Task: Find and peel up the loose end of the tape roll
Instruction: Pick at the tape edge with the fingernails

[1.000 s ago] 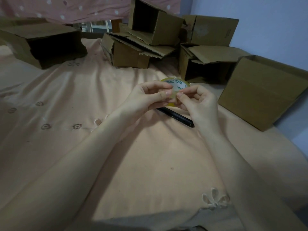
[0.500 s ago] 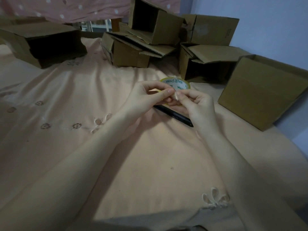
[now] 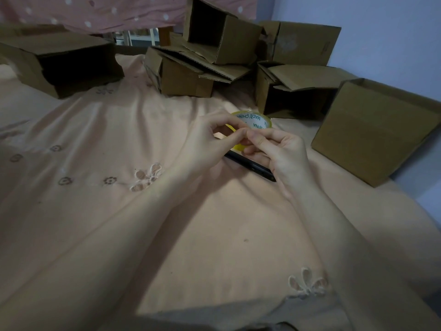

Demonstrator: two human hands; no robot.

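Both forearms reach forward over the sheet [image 3: 119, 130] and meet at the roll [image 3: 255, 120]. The right hand [image 3: 281, 154] is curled, its thumb and forefinger pinching at the roll's near rim, probably picking for the tape end. The left hand [image 3: 210, 142] holds the roll from the other side, fingertips touching the right's. The roll stands on edge, its open face toward the camera, mostly just beyond the pinch. A dark pen [image 3: 250, 164] lies under the hands. Boxes [image 3: 372, 130] sit farther back.
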